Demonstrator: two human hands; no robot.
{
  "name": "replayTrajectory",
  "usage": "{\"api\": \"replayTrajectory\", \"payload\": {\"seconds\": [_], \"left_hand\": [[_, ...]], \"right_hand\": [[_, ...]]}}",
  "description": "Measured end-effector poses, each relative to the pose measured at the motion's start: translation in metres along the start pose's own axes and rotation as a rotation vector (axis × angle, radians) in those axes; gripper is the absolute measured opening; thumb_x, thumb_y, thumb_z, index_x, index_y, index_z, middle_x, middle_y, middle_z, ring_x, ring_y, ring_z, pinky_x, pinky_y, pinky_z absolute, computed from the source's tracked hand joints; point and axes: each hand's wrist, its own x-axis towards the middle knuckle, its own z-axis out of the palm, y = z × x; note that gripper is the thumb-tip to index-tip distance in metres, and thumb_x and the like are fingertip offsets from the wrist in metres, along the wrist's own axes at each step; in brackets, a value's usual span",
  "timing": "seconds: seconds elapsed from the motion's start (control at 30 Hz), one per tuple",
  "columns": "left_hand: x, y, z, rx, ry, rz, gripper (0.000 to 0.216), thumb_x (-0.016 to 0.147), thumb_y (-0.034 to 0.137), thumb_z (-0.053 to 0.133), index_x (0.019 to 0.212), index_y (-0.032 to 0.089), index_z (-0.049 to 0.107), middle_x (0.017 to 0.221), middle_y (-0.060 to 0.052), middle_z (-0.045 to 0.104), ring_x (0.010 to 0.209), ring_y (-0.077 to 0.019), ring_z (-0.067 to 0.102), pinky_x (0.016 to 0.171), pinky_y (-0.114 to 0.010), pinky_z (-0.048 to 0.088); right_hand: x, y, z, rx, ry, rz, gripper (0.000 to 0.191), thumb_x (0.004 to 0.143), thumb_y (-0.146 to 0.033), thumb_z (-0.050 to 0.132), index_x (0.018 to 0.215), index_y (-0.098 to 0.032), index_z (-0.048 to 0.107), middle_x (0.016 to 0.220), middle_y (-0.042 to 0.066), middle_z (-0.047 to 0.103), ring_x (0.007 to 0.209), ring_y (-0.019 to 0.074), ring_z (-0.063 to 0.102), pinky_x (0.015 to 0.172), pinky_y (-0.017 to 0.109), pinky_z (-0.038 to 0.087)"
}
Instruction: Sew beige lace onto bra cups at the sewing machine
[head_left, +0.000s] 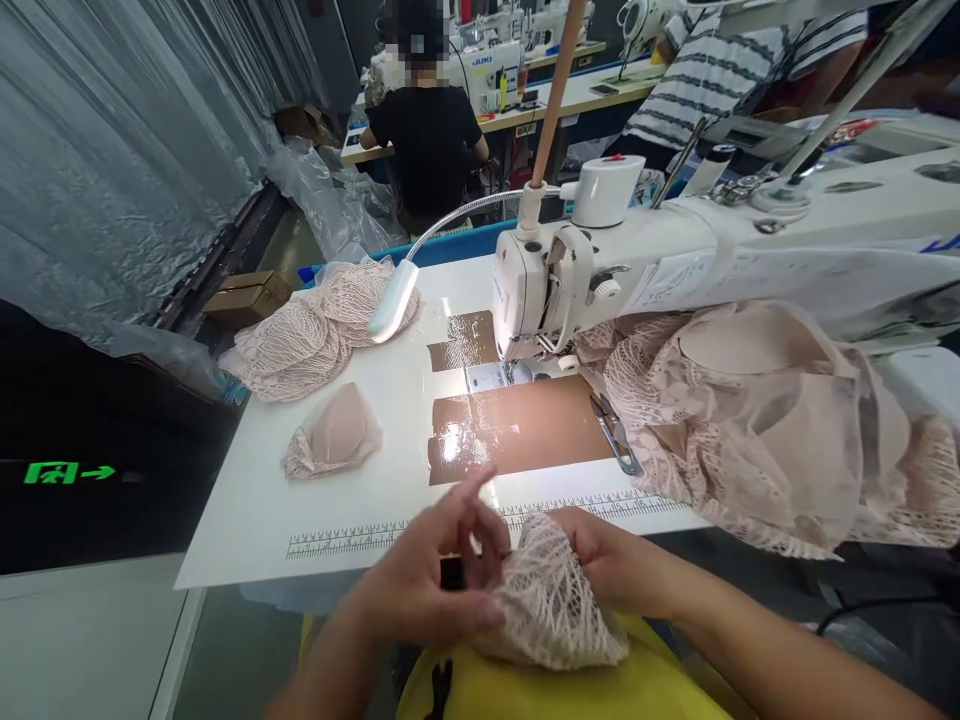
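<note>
A beige lace bra cup (551, 605) is held over my lap, just off the near table edge. My right hand (611, 560) grips its upper right side, with the fingertips hidden behind the lace. On the other side, my left hand (442, 565) has its thumb and curled fingers at the lace's left edge, while one finger points up; it is slightly blurred. Beyond them on the table, a single lace-edged cup (343, 432) lies to the left. Thread snips (616, 435) rest below the sewing machine (532, 290).
A stack of lace pieces (322, 325) lies at the back left under a lamp head (394, 300). A heap of beige bra parts (772, 430) covers the right side. A printed ruler (345, 540) runs along the front edge. A co-worker (427, 140) sits ahead.
</note>
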Motion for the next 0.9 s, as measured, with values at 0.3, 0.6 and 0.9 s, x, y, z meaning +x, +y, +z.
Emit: {"api": "replayTrajectory", "payload": {"seconds": [0.3, 0.6, 0.9], "left_hand": [[0.039, -0.007, -0.013, 0.078, 0.121, -0.103, 0.041, 0.081, 0.048, 0.059, 0.095, 0.010, 0.065, 0.076, -0.005, 0.060, 0.067, -0.0145, 0.056, 0.062, -0.024, 0.045], [0.030, 0.034, 0.022, 0.462, -0.191, 0.362, 0.040, 0.093, 0.040, 0.036, 0.084, 0.020, 0.069, 0.080, -0.012, 0.068, 0.079, -0.0202, 0.064, 0.075, -0.030, 0.050], [0.050, -0.004, 0.008, 0.576, 0.255, 0.122, 0.024, 0.093, 0.032, 0.041, 0.085, 0.016, 0.057, 0.107, -0.013, 0.058, 0.100, -0.0219, 0.055, 0.087, -0.033, 0.045]], "right_hand": [[0.001, -0.012, -0.019, -0.334, 0.426, -0.110, 0.025, 0.076, -0.037, 0.067, 0.087, -0.014, 0.066, 0.067, -0.001, 0.056, 0.063, 0.0132, 0.053, 0.058, 0.023, 0.043], [-0.002, -0.003, -0.034, -0.964, 0.811, -0.233, 0.048, 0.090, -0.031, 0.042, 0.135, -0.015, 0.045, 0.049, -0.007, 0.042, 0.044, 0.0127, 0.042, 0.046, 0.023, 0.036], [-0.001, -0.010, -0.034, -0.685, 0.598, -0.408, 0.022, 0.088, -0.027, 0.046, 0.090, -0.019, 0.066, 0.083, 0.003, 0.067, 0.076, 0.0162, 0.062, 0.070, 0.025, 0.046]]}}
